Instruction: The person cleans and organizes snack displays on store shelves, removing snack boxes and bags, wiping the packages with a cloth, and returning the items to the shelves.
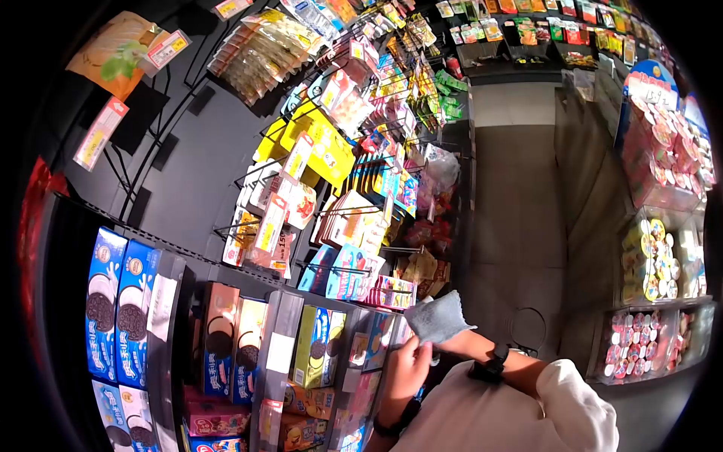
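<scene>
Grey cloth (pixel 438 319) resting at hands, beside snack shelves (pixel 280 331). Left hand's (pixel 405 369) fingers pinching near edge; right hand (pixel 461 343) supporting from behind, fingers hiding, grip unclear. Cloth looking light, limp, hardly fragile, corners probably offering best hold. Counting one cloth, two hands, two dark wristbands (pixel 491 363).
</scene>
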`<act>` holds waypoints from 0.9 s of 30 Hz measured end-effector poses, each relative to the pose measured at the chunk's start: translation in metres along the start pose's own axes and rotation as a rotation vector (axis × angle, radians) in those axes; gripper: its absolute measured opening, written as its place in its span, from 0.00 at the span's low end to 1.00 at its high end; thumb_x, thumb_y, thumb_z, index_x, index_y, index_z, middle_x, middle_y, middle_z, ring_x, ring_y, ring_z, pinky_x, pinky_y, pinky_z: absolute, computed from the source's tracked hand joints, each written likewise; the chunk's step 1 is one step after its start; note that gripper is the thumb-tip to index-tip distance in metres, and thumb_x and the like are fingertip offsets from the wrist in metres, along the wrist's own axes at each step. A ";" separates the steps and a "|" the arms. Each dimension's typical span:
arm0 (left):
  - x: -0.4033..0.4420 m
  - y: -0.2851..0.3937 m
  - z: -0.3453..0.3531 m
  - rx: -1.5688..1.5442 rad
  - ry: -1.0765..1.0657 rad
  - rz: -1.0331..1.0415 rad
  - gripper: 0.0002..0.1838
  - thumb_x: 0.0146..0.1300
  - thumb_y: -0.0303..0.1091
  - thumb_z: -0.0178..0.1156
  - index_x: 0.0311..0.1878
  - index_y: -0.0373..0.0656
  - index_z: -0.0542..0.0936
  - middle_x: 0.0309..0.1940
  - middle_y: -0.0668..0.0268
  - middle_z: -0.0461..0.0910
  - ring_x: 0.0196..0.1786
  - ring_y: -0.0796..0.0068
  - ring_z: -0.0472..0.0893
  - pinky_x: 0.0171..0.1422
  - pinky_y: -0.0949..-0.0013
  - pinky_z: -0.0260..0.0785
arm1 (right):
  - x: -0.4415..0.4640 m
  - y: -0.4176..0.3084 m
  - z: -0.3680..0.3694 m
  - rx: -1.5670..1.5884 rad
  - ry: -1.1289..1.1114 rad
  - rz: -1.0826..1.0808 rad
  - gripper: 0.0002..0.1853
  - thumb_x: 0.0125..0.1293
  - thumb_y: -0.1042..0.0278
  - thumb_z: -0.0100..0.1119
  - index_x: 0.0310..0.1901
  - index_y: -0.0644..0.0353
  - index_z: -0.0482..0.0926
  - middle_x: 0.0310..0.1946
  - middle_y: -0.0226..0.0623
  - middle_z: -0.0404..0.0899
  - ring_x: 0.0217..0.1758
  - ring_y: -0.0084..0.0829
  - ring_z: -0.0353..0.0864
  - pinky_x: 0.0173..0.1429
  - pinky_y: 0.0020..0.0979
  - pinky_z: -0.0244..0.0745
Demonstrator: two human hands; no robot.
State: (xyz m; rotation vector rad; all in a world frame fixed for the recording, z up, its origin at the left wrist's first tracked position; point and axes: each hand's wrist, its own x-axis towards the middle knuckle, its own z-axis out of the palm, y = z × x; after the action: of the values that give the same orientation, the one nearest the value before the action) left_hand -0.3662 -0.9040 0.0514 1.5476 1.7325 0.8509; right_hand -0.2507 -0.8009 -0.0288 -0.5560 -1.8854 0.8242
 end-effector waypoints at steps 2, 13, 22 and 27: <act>0.010 0.013 0.009 0.082 -0.059 0.120 0.12 0.70 0.33 0.61 0.34 0.35 0.75 0.16 0.61 0.72 0.21 0.80 0.72 0.25 0.68 0.62 | 0.013 0.001 -0.005 -0.376 -0.067 0.048 0.10 0.54 0.64 0.62 0.34 0.60 0.76 0.26 0.44 0.76 0.29 0.44 0.77 0.32 0.40 0.71; 0.103 0.048 0.032 -0.168 -0.348 0.202 0.07 0.72 0.32 0.60 0.47 0.38 0.77 0.27 0.63 0.80 0.28 0.78 0.78 0.32 0.70 0.69 | 0.041 0.032 -0.074 0.908 0.193 0.613 0.11 0.58 0.66 0.67 0.36 0.59 0.76 0.26 0.36 0.76 0.28 0.32 0.81 0.33 0.29 0.75; 0.287 0.029 -0.044 -0.293 0.543 0.250 0.25 0.75 0.33 0.56 0.70 0.39 0.63 0.52 0.54 0.76 0.45 0.67 0.80 0.50 0.67 0.74 | 0.170 0.050 -0.153 -1.111 -0.562 -0.040 0.06 0.43 0.62 0.66 0.27 0.42 0.84 0.27 0.29 0.79 0.38 0.34 0.81 0.41 0.37 0.70; 0.375 0.008 -0.068 -0.180 0.857 0.188 0.32 0.72 0.38 0.61 0.72 0.33 0.61 0.61 0.46 0.73 0.61 0.52 0.76 0.64 0.56 0.68 | 0.203 0.079 -0.167 -0.432 -0.207 0.105 0.10 0.48 0.65 0.65 0.34 0.45 0.87 0.36 0.37 0.83 0.48 0.43 0.81 0.53 0.43 0.72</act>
State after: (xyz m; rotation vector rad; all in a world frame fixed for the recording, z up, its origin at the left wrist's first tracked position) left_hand -0.4498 -0.5335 0.0781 1.3143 1.9881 1.9117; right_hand -0.1841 -0.5595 0.0838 -0.8673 -2.2586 0.5541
